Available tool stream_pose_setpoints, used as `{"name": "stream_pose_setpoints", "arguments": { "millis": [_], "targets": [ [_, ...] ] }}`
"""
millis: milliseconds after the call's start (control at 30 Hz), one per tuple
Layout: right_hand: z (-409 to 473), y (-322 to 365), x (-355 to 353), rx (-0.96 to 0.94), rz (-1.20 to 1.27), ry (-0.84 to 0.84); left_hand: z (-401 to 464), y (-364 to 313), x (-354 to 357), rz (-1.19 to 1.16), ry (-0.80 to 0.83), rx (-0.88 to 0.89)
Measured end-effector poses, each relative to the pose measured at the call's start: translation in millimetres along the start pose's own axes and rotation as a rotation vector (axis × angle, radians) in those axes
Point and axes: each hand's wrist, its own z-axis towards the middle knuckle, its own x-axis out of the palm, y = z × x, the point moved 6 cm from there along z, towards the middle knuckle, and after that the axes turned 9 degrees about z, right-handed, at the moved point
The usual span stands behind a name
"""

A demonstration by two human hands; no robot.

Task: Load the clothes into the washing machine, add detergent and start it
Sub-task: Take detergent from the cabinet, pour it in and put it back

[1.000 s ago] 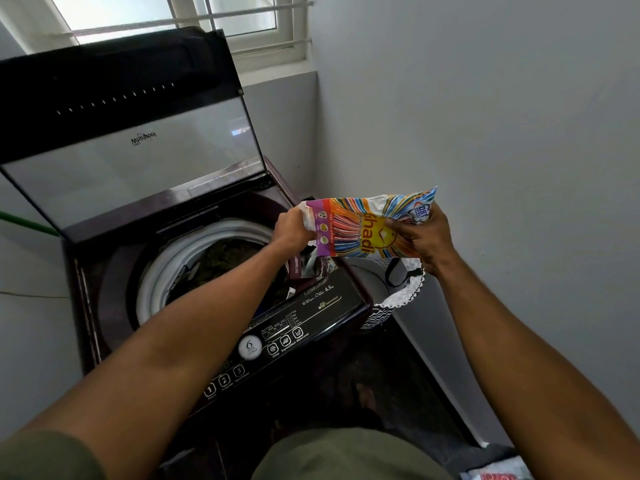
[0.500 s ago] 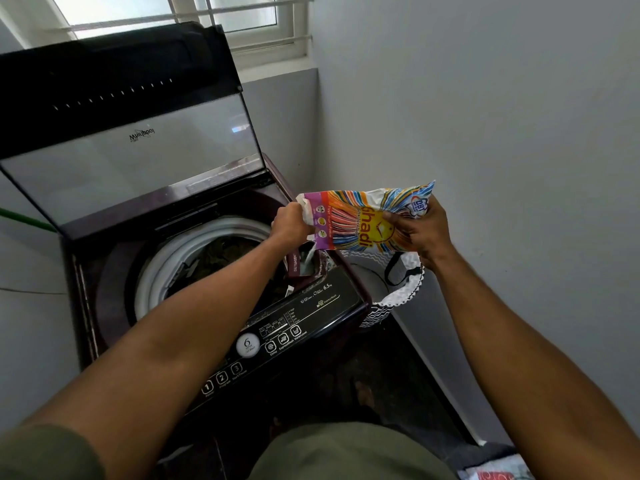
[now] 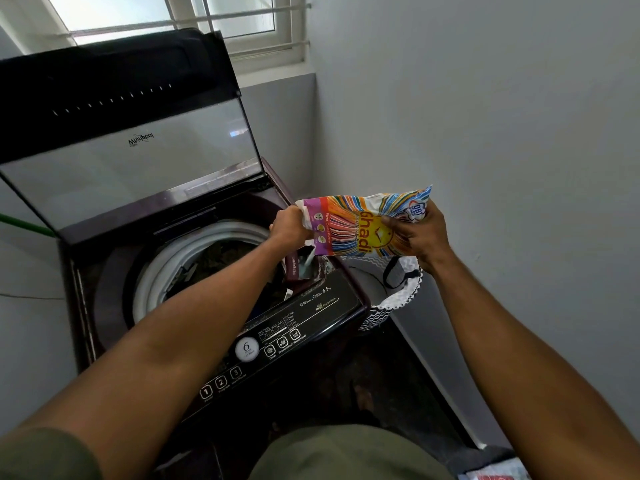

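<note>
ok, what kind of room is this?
Probably a home laundry corner: a top-load washing machine with its lid up, a detergent packet held in both hands, a patterned laundry basket beside it.

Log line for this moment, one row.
phase: adding detergent | left hand: grips detergent packet end | right hand: grips other end | washing machine lid: open | drum: clothes inside

Both hands hold a colourful Ghadi detergent packet [image 3: 363,225] between them: the left hand [image 3: 289,227] grips its end, the right hand [image 3: 420,233] its other end. Below the left hand lies the top-load washing machine's [image 3: 104,271] open detergent drawer [image 3: 306,266].
</note>
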Motion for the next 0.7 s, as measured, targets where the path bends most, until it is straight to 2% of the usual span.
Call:
{"name": "stream_pose_setpoints", "arguments": {
  "millis": [367,700],
  "targets": [
    [-2,4,0,-0.003,-0.023,-0.009,-5,-4,-4,0.001,-0.003,0.001],
    [-1,2,-4,0.011,0.014,-0.008,-10,-11,-11,0.116,-0.021,0.036]
  ]
}}
